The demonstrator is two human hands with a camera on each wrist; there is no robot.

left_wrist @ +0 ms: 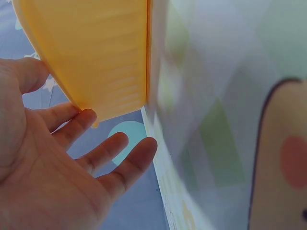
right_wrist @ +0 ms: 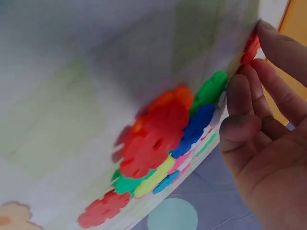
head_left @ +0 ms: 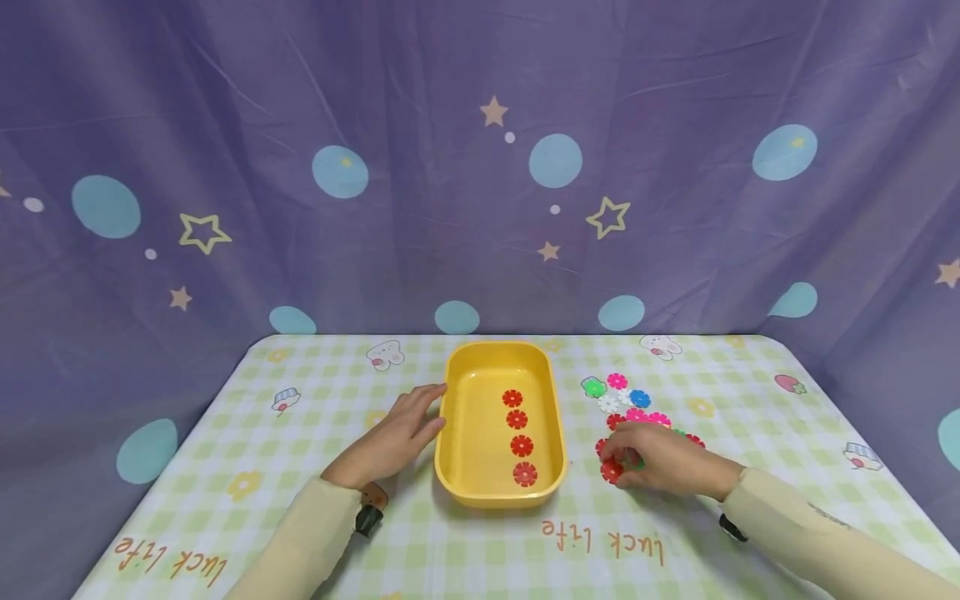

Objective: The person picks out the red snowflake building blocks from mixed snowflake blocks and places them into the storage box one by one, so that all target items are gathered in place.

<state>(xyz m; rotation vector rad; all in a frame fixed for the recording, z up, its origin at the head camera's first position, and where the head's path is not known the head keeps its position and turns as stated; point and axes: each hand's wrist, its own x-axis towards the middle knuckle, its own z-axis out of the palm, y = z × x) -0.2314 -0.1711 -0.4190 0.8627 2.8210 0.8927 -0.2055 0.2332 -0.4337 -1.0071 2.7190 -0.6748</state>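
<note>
A yellow plastic tray (head_left: 465, 497) stands mid-table, with several red snowflake discs (head_left: 522, 446) in a column along its right half. My left hand (head_left: 401, 433) rests at the tray's left side with loosely spread fingers. In the left wrist view, the thumb and two fingertips of that hand (left_wrist: 72, 153) are at the tray's rim (left_wrist: 62, 91). To the right of the tray, my right hand (head_left: 656, 458) pinches a red snowflake disc (head_left: 611, 472) low over the tablecloth. The right wrist view has this disc (right_wrist: 251, 49) between thumb and forefinger, the other fingers curled.
Under and beyond my right hand lies a loose pile of snowflake discs, among them a blue disc (head_left: 640, 398), a green disc (head_left: 595, 388) and a pink disc (head_left: 617, 381). A checked tablecloth (head_left: 300, 450) covers the table; a purple curtain (head_left: 420, 250) hangs behind it.
</note>
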